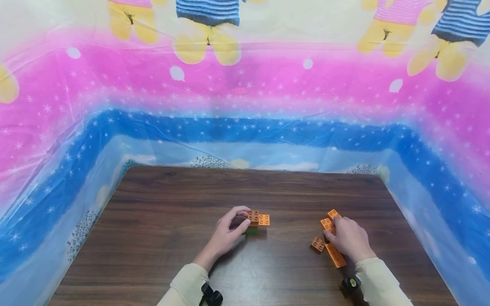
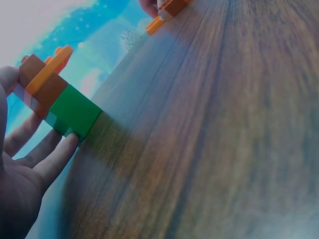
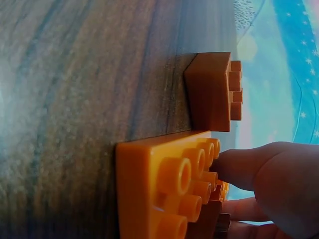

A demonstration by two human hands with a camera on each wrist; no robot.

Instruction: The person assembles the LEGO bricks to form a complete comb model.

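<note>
At lower centre, the left hand (image 1: 223,236), part-curled, pinches the stack (image 1: 253,218): likely light, stiff, best held by its flat sides. Lower right, the right hand (image 1: 350,239) touches bricks (image 1: 335,256); grip unclear.

Head view looks forward and down from above tabletop (image 1: 183,187), widest of three, framing left hand (image 1: 225,236) and right hand (image 1: 350,239) at moderate remove, printed backdrop (image 1: 245,129) beyond. Left-wrist view, low and steeply tilted, faces across tabletop, close to brick stack (image 2: 57,93), far bricks (image 2: 174,8) small at upper edge. Right-wrist view, rolled onto its side, skims tabletop nearest of all, long orange brick (image 3: 162,186) looming in foreground. Head and left-wrist views share brick stack; head and right-wrist share loose brown brick (image 3: 210,92).
</note>
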